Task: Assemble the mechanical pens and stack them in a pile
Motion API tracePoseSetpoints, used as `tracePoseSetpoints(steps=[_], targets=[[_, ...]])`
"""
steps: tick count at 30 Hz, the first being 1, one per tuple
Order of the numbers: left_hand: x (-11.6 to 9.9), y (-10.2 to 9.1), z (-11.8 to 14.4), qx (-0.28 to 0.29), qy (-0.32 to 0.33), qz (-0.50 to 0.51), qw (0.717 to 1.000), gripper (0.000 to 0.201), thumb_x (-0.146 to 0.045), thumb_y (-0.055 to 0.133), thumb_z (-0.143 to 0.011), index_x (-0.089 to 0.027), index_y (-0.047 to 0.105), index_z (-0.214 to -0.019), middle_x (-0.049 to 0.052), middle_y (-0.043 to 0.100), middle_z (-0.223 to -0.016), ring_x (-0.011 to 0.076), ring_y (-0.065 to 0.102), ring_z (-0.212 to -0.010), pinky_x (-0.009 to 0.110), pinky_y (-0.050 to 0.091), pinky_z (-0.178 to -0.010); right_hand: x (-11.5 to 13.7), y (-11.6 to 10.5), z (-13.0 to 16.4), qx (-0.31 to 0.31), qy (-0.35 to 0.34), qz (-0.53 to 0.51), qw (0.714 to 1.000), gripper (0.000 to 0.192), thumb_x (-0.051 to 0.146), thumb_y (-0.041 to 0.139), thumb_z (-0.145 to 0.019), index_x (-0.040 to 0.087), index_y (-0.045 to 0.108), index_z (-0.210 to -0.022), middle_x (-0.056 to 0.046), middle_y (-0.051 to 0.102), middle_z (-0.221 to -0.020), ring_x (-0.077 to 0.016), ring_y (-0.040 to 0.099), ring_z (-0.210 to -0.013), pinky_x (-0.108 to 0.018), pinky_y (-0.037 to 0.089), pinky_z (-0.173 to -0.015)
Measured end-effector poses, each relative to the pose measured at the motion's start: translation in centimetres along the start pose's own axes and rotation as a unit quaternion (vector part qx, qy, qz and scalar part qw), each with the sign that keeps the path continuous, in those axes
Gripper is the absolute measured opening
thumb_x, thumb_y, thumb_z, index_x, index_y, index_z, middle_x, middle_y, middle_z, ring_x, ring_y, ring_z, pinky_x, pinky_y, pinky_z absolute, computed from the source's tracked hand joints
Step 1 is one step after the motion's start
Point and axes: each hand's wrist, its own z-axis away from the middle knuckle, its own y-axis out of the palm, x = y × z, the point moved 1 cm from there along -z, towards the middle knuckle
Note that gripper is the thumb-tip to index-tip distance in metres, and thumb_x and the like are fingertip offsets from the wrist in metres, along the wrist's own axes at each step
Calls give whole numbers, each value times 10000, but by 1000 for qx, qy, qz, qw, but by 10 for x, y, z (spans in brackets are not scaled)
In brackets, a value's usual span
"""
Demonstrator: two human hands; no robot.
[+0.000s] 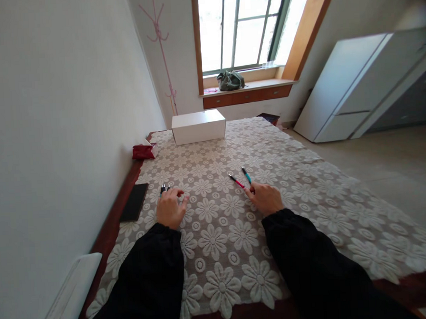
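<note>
My left hand (170,210) is over the left of the lace tablecloth, its thumb and forefinger apart. Pen tips (163,188) stick out just beyond its knuckles; the rest of those pens is hidden under the hand, and I see nothing held between its fingers. On the right, the fingers of my right hand (267,198) close on the near ends of two pens. One is a red pen (237,181) with a black tip part, pointing up and left. Beside it is a teal pen (246,174), also with a black end; the two spread apart in a V.
A white box (199,128) stands at the table's far end. Along the left edge lie a dark flat notebook-like item (134,202) and a red packet (143,151). The flowered tablecloth (222,285) covers the table. A wall rises close on the left.
</note>
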Motion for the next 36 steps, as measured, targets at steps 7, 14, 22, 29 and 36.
tracePoseSetpoints(steps=[7,14,22,29,36], targets=[[31,-18,-7,38,-94,-148,984,155,-347,644,-883,-207,657,-947,111,669,-1074,346,575,-1081,426,452,-868,-7,1,-3,11,24,9,1000,341,469,528,-1006,210,701,-868,-93,720,-831,-266,678,-817,-319,360,-648],[35,-13,-6,49,-103,-159,981,185,-369,645,-882,-210,687,-968,121,647,-1123,360,531,-1135,448,445,-906,-13,0,-5,18,42,10,999,336,460,517,-1010,206,708,-902,-102,727,-860,-263,686,-833,-312,381,-644],[30,-8,-2,26,-75,-158,984,207,-404,674,-847,-210,706,-783,127,634,-1189,381,496,-1164,497,425,-949,-14,7,-6,14,35,-1,999,443,537,491,-1020,211,732,-842,-109,726,-820,-263,687,-799,-312,382,-634],[20,-4,-6,-23,-49,40,998,191,-388,676,-834,-216,730,-770,94,685,-1072,323,583,-1052,456,466,-936,9,14,3,21,-155,-64,986,441,489,507,-1019,225,679,-711,-34,673,-683,-192,637,-693,-279,341,-611],[-19,21,11,120,-135,516,837,516,-660,682,-818,-176,594,-973,13,637,-756,134,586,-542,256,498,-494,39,7,24,81,-294,-257,917,347,461,573,-990,203,684,-786,11,628,-649,-141,568,-613,-256,350,-598]])
